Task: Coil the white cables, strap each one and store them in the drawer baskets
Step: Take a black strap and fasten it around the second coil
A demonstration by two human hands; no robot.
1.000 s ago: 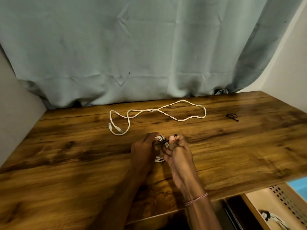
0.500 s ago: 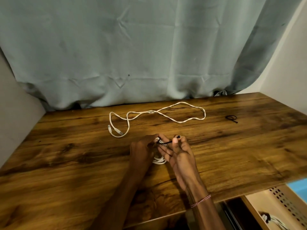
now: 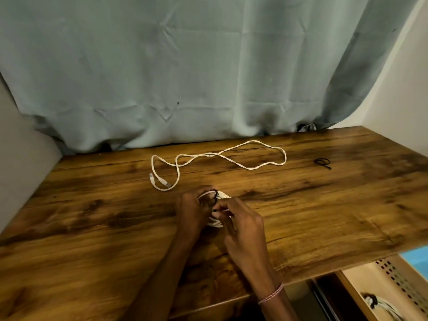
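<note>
A coiled white cable (image 3: 216, 223) sits on the wooden table (image 3: 92, 216) at the middle, mostly hidden between my hands. My left hand (image 3: 191, 210) grips the coil's left side. My right hand (image 3: 243, 224) pinches the end of a black strap (image 3: 216, 196) that wraps over the coil's far edge. A second white cable (image 3: 217, 159) lies uncoiled farther back, its two plugs at the left. Another black strap (image 3: 322, 162) lies loose at the back right.
A grey-green curtain (image 3: 185, 77) hangs behind the table. At the bottom right an open drawer holds a cream perforated basket (image 3: 393, 281) with a strapped white cable (image 3: 379, 305) in it. A white wall stands on the right.
My right hand has pulled the strap's end from above the coil down and toward me, across the coil. My left hand keeps its hold. The camera has tilted slightly.
</note>
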